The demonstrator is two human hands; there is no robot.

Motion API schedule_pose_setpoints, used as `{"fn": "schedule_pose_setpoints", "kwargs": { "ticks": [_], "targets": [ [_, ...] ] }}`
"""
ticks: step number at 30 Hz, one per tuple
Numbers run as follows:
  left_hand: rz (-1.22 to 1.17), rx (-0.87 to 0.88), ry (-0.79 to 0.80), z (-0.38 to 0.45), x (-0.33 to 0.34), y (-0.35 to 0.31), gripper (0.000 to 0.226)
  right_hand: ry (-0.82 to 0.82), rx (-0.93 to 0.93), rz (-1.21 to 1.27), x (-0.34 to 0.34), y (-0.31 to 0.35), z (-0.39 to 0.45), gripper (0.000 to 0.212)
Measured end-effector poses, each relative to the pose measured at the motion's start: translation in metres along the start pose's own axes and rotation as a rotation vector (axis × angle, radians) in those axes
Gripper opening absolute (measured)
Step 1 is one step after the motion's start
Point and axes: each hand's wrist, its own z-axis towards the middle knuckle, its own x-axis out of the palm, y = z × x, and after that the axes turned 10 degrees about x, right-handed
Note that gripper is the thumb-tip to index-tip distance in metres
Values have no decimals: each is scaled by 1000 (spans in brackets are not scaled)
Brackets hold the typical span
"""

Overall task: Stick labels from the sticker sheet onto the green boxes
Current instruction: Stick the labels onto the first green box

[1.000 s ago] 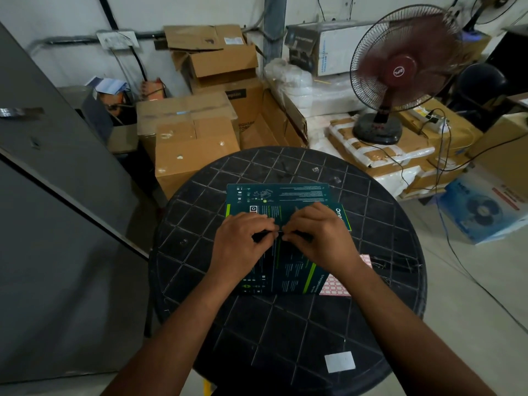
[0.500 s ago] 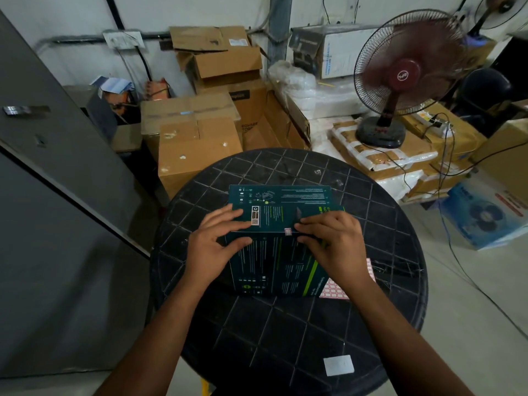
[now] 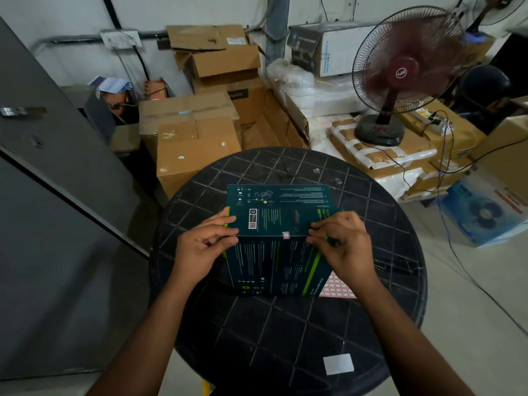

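The left hand [image 3: 204, 247] grips the left end of the green box [image 3: 274, 244], thumb and fingers pinching at its top edge. The right hand [image 3: 341, 247] grips the right end the same way, fingers curled over that edge. A small pink-bordered label [image 3: 286, 235] sits on the top edge, midway between both grips. The box stands on the round black tabletop [image 3: 285, 332], printed faces toward the person. The sticker sheet [image 3: 335, 287] lies flat on the tabletop, partly under the box's lower right corner. A white square patch [image 3: 338, 364] lies near the front rim. Behind, cardboard cartons [image 3: 197, 150] and a red fan [image 3: 405, 72] stand on the floor
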Motion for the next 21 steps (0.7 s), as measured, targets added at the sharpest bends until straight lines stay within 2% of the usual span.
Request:
{"fn": "schedule_pose_setpoints", "kwargs": {
  "ticks": [4,6,9,14,17,20,21],
  "targets": [
    [-23,-22,-13,3,-1,4,17,71,-23,-19,-17,-10,5,20],
    [-44,-37,-24,5,0,5,18,18,56,-15,-23,-18,2,22],
    [-65,-55,-28,7,0,6,16,-14,200,140,-17,-19,-4,17],
    [-141,-104,-21,9,-2,3,27,88,226,229,-29,-22,2,23],
    [-158,-135,-9,7,-2,4,26,30,258,259,-34,-25,-1,27],
    [-231,-158,-58,5,0,5,15,-11,251,278,-31,-25,-4,27],
    [-237,-163,-75,5,0,6,23,5,252,301,-32,-27,-4,27]
  ]
}}
